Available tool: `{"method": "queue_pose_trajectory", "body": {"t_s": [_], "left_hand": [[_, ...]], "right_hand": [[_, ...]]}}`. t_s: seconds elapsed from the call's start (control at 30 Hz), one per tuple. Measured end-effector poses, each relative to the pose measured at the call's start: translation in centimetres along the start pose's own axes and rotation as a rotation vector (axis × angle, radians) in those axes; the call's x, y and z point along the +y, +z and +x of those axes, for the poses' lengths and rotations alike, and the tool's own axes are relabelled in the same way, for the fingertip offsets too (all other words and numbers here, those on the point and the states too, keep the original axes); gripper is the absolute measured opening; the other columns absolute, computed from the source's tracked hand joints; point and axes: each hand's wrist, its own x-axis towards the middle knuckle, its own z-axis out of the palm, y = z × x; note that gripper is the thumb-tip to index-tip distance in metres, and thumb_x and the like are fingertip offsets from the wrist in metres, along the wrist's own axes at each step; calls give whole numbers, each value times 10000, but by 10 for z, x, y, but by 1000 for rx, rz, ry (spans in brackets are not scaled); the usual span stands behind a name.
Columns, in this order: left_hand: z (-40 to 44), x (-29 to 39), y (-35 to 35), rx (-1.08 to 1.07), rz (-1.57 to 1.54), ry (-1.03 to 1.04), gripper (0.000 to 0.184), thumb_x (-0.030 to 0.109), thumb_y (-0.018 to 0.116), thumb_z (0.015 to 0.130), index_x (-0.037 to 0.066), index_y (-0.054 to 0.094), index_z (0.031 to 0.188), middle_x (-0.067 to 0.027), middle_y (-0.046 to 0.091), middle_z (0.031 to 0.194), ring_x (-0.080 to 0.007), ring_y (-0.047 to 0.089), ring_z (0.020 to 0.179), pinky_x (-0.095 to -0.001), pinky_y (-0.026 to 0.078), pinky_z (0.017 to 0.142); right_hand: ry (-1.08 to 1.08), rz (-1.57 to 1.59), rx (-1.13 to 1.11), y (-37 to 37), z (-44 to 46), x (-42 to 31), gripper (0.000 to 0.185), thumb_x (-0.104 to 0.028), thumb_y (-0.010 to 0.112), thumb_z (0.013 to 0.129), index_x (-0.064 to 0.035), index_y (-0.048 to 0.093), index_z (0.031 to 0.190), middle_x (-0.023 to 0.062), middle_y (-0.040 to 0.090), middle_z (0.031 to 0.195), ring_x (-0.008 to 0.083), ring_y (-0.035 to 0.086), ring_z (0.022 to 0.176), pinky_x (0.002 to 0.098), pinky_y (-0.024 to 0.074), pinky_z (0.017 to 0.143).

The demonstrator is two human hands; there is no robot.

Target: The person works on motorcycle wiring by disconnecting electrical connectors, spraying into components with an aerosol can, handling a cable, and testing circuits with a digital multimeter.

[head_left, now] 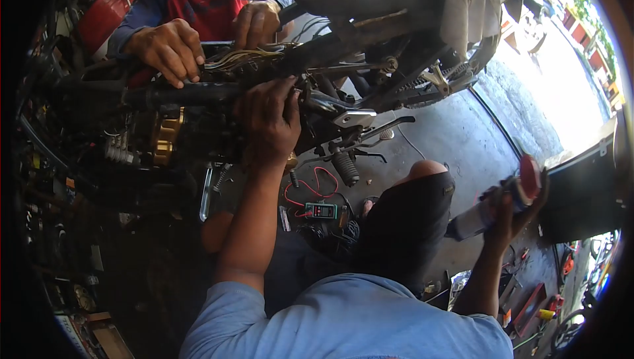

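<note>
A partly stripped motorcycle (211,98) fills the upper left, its frame tubes and gold engine cover (166,136) exposed. My left hand (269,118) reaches up to the frame, fingers bent and close together against the dark parts; what they grip is hidden in shadow. Out to the right, my right hand (507,217) is closed around a spray can (472,222), blurred and tilted, with a red end (529,175) at the top. Bundled wires (247,59) lie along the frame just above my left hand.
Across the bike, another person's hands (168,49) work at the wires. A green multimeter (321,210) with a red lead sits on the floor near my knee (422,171). A dark box-like panel (581,191) stands at right, above scattered tools (528,309).
</note>
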Motion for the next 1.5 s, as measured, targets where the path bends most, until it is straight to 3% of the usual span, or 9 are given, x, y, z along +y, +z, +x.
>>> {"method": "queue_pose_trajectory", "body": {"t_s": [0.13,0.37,0.57,0.83,1.03,1.1,1.17,1.27,1.5], "left_hand": [[-6,0,8,31,-130,6,337,6,749,846,48,625,1156,-107,687,1052,-289,675,975,-383,534,858],[-11,5,10,63,-232,-53,334,0,711,873,47,618,1190,-134,673,1041,-318,666,940,-418,542,820],[-6,7,10,61,-307,-70,333,-26,689,881,30,593,1195,-155,652,1069,-338,653,972,-428,535,844],[-7,7,14,31,-428,-168,338,-3,711,881,33,573,1188,-154,633,1066,-343,647,979,-415,532,835],[-10,3,17,0,-514,-302,290,48,764,861,35,582,1087,-114,673,1026,-289,684,937,-374,548,818],[-5,6,11,0,-489,-313,277,53,767,859,35,589,1070,-107,687,1011,-278,691,914,-366,552,806],[-4,6,10,-3,-460,-321,264,57,771,857,35,596,1053,-100,700,996,-268,699,890,-357,555,794],[-9,4,15,7,-557,-406,251,54,776,846,38,612,1035,-96,713,979,-259,714,864,-354,562,768],[-15,4,23,14,-574,-401,213,75,744,862,34,631,1038,-111,718,1010,-295,719,896,-374,560,778]], "right_hand": [[-179,-450,299,-59,16,19,818,-270,761,897,-68,299,1541,197,461,1427,284,613,1086,417,556,901],[-64,-1008,532,-181,-8,139,789,-214,826,807,21,419,1441,199,492,1415,332,516,1278,437,415,1096],[604,-699,511,-224,-98,237,786,-20,800,743,8,425,1434,137,534,1327,249,601,1124,372,513,961],[790,-521,597,-226,-196,291,913,47,804,698,-27,356,1490,143,509,1378,268,586,1180,378,495,1013],[796,-695,330,-242,-212,286,891,-252,875,749,3,391,1453,192,505,1391,314,549,1250,412,459,1044],[647,-775,394,-243,-206,287,873,-401,839,790,19,411,1424,215,523,1352,356,527,1257,458,422,1061],[365,-1548,527,-207,-166,235,812,-420,804,826,31,433,1390,237,531,1325,395,511,1243,492,393,1065],[-336,-1243,324,-166,-81,189,624,-295,748,908,56,470,1343,246,557,1288,405,517,1224,493,384,1063],[-354,-456,-222,88,51,52,208,25,677,904,22,667,1112,117,678,1119,192,670,984,316,526,896]]}}
